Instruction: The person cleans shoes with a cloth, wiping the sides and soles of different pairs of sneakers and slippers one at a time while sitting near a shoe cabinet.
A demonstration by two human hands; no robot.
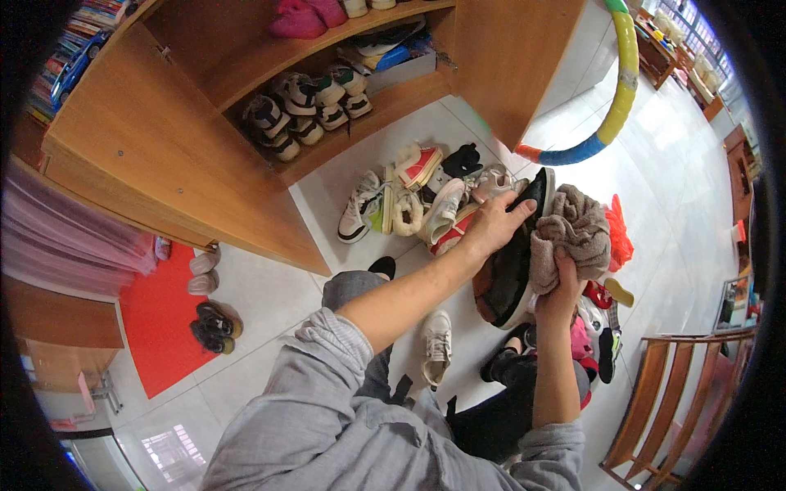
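My left hand (497,221) grips a large black shoe (513,282) with a pale sole, thumb over its upper edge. My right hand (562,282) clasps a bunched greyish-brown cloth (571,233), which lies against the shoe's side. Past my left hand a heap of shoes rests on the tiles, with a red and white shoe (424,167), a white and black sneaker (361,205) and a fleece-lined shoe (407,212). A single white sneaker (437,347) stands on the floor between my legs.
An open wooden cabinet (381,95) holds sneakers (298,95) on its lower shelf. A taped, coloured hoop (617,92) leans near its door. At right are a red plastic bag (620,236), more footwear (592,319) and a slatted wooden rack (663,405). Dark shoes (215,326) lie by a red mat (159,331).
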